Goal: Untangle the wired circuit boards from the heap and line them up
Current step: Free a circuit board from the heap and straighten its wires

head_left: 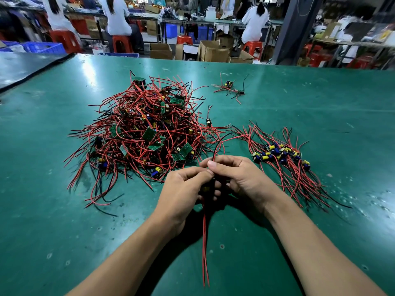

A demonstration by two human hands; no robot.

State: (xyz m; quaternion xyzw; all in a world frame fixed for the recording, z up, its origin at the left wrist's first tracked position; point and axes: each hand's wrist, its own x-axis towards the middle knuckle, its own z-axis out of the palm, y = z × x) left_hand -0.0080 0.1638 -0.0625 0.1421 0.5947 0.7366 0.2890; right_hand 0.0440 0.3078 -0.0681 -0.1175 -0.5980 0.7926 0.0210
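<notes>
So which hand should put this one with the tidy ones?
Probably the right hand: it pinches the wires and sits beside the lined-up row. The left hand, also holding them, is on the side of the heap.

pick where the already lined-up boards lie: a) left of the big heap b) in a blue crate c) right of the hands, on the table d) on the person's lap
c: the row of lined-up boards lies on the green table to the right of the right hand, which with the left hand pinches one wired board; the heap is off to the left.
</notes>
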